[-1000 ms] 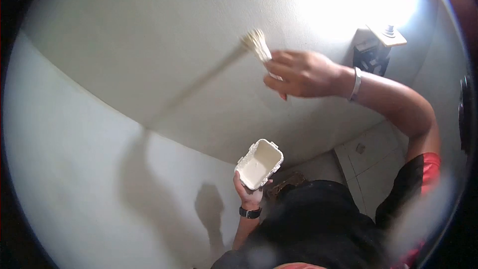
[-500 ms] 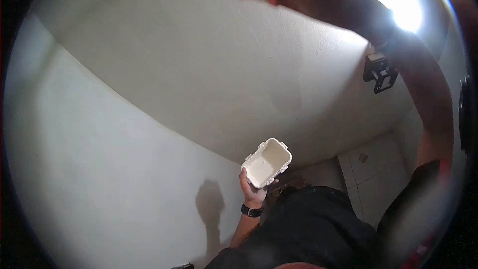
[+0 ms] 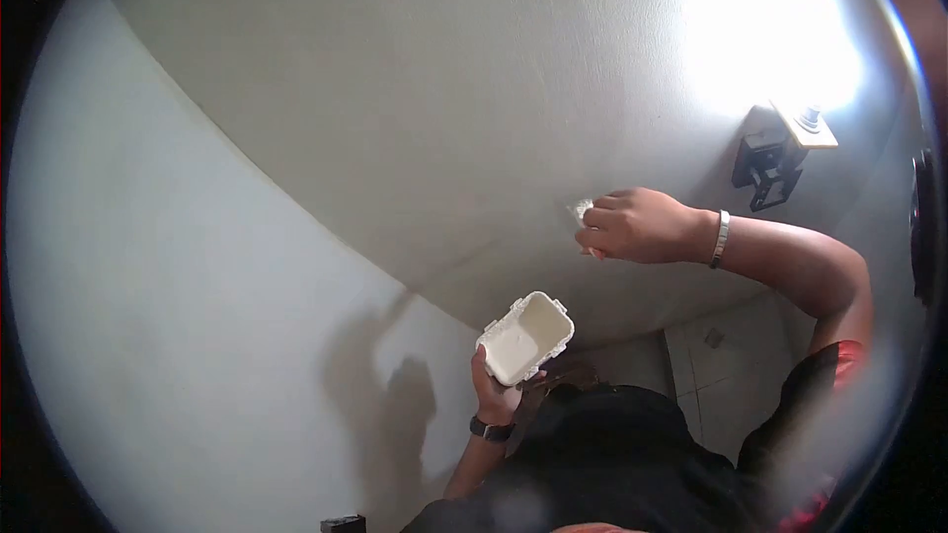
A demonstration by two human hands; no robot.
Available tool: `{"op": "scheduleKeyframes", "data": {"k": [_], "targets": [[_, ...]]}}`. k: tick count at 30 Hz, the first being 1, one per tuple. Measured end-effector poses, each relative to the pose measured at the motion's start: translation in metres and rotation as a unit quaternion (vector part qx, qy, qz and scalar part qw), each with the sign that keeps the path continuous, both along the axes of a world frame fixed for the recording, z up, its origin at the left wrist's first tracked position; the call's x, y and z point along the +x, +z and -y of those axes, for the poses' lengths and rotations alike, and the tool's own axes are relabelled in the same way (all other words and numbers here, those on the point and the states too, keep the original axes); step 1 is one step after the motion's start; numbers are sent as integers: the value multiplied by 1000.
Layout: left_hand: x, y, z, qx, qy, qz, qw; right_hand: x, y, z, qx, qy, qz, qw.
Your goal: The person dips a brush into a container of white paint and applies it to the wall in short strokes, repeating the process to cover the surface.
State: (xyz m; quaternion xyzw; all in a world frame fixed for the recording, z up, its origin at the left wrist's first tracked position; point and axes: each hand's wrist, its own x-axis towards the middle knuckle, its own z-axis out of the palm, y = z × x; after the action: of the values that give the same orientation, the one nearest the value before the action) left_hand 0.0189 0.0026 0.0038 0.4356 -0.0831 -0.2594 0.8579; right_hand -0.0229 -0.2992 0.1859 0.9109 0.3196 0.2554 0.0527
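Observation:
My left hand [image 3: 497,393] is wrapped round the lower side of a white plastic tub [image 3: 541,320] with clip tabs along its rim. The tub is tilted, its mouth facing the camera, and its inside looks pale. To the upper right of it, close to the wall, my right hand [image 3: 637,227] has its fingers curled together. A small crumpled whitish piece [image 3: 582,209] pokes out from between those fingers. Most of that piece is hidden, and its kind cannot be made out.
A plain wall [image 3: 395,118] meets another wall [image 3: 197,316] at a slanting corner line. At the upper right a bright lamp [image 3: 775,35] shines above a wooden-topped black bracket [image 3: 768,173]. Floor tiles [image 3: 731,375] lie at the lower right.
My right hand has come down from the top of the view to just above the tub, uncovering the lamp. The tub has shifted slightly down and left in my left hand.

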Motion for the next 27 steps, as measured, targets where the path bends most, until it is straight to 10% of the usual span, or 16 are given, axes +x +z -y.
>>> {"op": "scheduleKeyframes", "data": {"k": [5, 11, 19, 27], "targets": [[4, -8, -4, -15, -16, -33, 999, -6, 64, 11, -23, -16, 36, 999], [4, -7, -7, -43, -20, -49, 998, 0, 146, 9, -5, 27, 383, 923], [1, -6, -3, -65, -16, 22, 998, -4, -2, -4, -33, 53, 99, 993], [6, -8, -5, 4, 11, -12, 1000, -17, -29, -41, 128, 233, -26, 964]]}}
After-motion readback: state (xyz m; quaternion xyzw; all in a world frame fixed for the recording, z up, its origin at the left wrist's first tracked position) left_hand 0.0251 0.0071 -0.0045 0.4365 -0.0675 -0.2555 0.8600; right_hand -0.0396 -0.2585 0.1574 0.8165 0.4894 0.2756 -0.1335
